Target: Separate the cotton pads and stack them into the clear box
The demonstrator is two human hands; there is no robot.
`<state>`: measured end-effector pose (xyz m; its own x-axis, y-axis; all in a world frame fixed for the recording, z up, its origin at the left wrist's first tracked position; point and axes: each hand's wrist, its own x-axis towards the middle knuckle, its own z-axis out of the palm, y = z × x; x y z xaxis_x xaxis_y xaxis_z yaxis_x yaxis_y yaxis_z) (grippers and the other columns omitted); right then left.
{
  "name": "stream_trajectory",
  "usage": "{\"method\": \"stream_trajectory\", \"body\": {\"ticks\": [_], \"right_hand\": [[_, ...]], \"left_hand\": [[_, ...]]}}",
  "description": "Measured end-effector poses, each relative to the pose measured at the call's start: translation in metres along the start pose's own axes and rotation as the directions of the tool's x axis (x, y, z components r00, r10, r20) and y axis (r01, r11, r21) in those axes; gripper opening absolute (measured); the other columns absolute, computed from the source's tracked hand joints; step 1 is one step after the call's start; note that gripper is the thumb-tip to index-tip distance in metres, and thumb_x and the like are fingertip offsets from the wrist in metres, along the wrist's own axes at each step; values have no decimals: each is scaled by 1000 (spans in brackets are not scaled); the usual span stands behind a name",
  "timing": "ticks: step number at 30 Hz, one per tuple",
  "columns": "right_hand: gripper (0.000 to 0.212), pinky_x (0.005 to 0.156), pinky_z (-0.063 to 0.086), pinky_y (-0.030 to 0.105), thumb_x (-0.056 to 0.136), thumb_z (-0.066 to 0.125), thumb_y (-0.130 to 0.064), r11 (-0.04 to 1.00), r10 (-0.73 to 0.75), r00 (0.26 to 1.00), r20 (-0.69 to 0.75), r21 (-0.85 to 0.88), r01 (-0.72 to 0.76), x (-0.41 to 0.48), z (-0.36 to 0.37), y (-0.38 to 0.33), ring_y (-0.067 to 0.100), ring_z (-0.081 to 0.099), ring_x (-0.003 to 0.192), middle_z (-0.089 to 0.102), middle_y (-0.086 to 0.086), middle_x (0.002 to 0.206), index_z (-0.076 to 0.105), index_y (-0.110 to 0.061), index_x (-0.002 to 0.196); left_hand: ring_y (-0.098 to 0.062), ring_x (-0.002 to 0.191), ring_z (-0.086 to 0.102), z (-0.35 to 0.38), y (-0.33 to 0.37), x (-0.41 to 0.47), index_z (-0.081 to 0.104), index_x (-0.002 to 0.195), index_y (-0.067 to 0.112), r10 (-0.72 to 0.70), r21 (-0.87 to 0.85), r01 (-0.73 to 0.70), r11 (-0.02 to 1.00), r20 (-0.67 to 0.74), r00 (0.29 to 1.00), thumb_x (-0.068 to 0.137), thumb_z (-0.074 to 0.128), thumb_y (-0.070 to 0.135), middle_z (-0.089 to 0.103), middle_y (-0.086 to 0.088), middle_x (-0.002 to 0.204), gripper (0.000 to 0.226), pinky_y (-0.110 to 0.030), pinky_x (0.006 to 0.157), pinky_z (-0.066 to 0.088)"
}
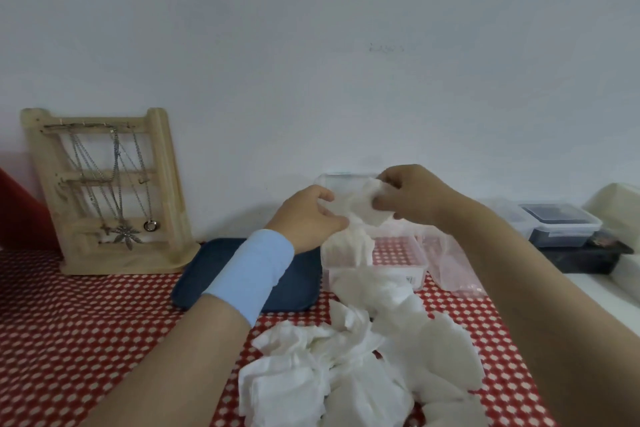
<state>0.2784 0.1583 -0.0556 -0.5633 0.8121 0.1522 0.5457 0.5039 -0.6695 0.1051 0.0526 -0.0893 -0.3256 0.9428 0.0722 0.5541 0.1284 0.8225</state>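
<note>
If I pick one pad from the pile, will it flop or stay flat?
Probably floppy: the pile looks creased and crumpled. Likely very light: the left hand and right hand hold a pad up by fingertip pinches alone. Pads may cling together.

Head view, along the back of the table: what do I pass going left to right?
wooden necklace stand → dark blue tray → clear box → lidded container with dark contents
</note>
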Motion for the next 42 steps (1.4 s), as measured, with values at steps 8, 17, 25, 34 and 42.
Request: {"method": "stream_trajectory", "body": {"ticks": [8,17,25,34,42], "right_hand": [[24,62,63,34,78,84,-14,863,263,956,132,-476,-172,27,9,23,22,75,59,66,5,48,63,-2,82],[21,59,53,28,82,72,-13,792,298,954,25,-565,-233,36,37,30,21,64,64,60,4,71,51,-12,78],[31,52,45,26,75,81,-24,781,292,956,-27,-571,-255,30,44,34,18,62,63,61,1,75,52,-15,77],[25,53,45,24,98,47,-19,867,496,855,149,-24,-498,24,40,22,25,69,61,77,11,83,64,-1,94],[19,81,51,37,98,46,-10,840,539,812,224,-72,-538,21,56,18,31,57,85,65,20,101,59,3,97]], "left_hand": [[-24,141,34,43,-8,48,45,148,40,43,570,-223,791,312,949,100,53,36,40,-1,149,49,-42,114,36],[-22,136,39,42,-25,52,59,136,33,114,621,-274,734,284,952,100,51,39,47,1,141,37,-37,104,38],[-24,132,40,52,-23,53,51,142,31,130,707,-295,643,279,952,94,60,30,44,-1,140,49,-40,102,46],[-23,144,32,45,-27,42,41,152,26,82,591,-222,775,255,964,99,54,37,38,0,153,55,-40,113,36],[-23,156,3,52,-25,28,9,162,26,-15,587,-230,776,382,924,105,32,48,6,-2,170,65,-41,124,8]]}}
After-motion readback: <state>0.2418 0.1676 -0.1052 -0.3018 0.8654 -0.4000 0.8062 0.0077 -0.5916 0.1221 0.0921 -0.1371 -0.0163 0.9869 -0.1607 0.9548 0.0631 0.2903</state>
